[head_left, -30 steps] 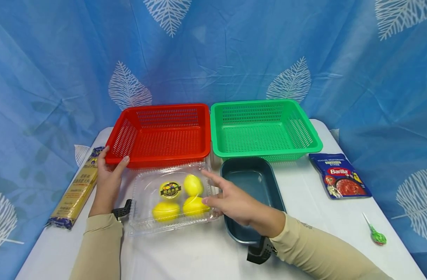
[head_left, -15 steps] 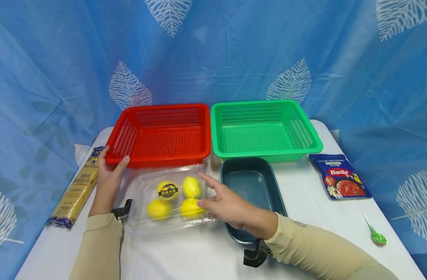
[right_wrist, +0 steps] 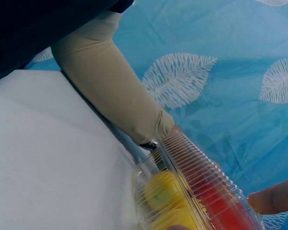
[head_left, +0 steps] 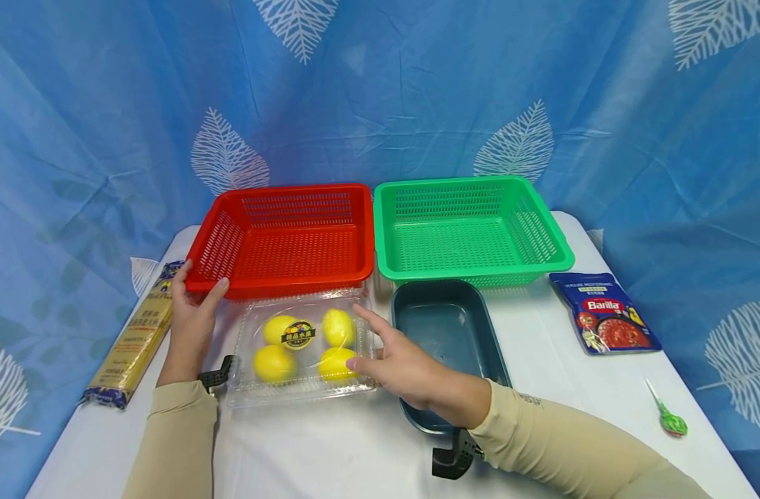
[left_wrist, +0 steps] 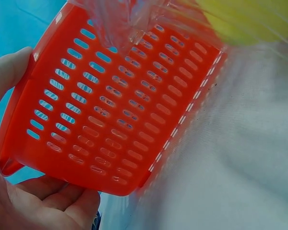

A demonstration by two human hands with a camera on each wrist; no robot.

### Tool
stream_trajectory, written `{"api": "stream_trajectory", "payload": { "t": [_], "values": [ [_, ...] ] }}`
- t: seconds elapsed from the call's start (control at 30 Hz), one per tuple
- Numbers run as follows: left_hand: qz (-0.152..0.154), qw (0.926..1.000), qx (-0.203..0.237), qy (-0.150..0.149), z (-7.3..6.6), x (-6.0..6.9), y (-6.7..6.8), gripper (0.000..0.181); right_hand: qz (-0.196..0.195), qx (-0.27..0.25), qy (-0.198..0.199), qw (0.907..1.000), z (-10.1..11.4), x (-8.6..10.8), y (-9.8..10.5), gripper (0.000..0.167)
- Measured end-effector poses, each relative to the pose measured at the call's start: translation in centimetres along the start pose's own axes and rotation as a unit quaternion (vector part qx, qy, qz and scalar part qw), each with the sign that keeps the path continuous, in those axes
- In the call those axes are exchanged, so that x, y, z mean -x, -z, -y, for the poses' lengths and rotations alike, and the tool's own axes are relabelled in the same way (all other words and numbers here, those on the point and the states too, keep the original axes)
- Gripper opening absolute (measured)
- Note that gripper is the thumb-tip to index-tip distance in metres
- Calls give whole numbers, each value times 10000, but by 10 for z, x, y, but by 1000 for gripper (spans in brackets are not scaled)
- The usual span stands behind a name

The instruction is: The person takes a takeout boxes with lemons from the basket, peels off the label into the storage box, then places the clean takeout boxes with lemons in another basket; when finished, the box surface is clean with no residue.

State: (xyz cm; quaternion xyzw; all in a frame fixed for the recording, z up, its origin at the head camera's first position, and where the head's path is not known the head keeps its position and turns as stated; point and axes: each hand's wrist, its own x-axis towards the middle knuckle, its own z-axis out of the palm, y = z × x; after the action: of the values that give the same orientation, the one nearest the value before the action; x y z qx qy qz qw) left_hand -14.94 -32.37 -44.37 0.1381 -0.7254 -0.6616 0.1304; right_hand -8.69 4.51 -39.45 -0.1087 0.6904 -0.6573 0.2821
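Observation:
My left hand grips the front left corner of the red basket, its thumb at the rim. In the left wrist view, the fingers of this hand curl around the end of the basket. A clear lidded container with a round label holds several yellow lemons. At its right end my right hand holds it between thumb and fingers. The right wrist view shows a fingertip against the ribbed edge of the container.
A green basket stands right of the red one. The dark blue tray lies partly under my right forearm. Further out are a pasta packet at left, and a Barilla pouch and small green-headed item at right.
The container and my right hand have shifted slightly left. Inside it the lemons have rolled left and spread apart. My left hand has stayed at the red basket.

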Motion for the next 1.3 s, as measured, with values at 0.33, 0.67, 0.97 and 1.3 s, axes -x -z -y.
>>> {"api": "stream_trajectory", "payload": {
  "t": [0.33, 0.67, 0.97, 1.3],
  "values": [
    [-161, 9997, -206, -24, -4, 3, -2, 94, -164, -134, -132, 9997, -3, -3, -1, 86],
    [267, 9981, -543, 97, -20, 11, 9, 93, -425, -119, -201, 9988, -10, -6, -7, 85],
    [849, 9919, -1, 947, -40, 21, 21, 103, -519, -220, -196, 9982, -12, -10, -11, 85],
    [976, 9698, -1615, 1543, -49, 40, 7, 103, -593, -279, -222, 9976, -12, -12, -12, 84]
  ]
}}
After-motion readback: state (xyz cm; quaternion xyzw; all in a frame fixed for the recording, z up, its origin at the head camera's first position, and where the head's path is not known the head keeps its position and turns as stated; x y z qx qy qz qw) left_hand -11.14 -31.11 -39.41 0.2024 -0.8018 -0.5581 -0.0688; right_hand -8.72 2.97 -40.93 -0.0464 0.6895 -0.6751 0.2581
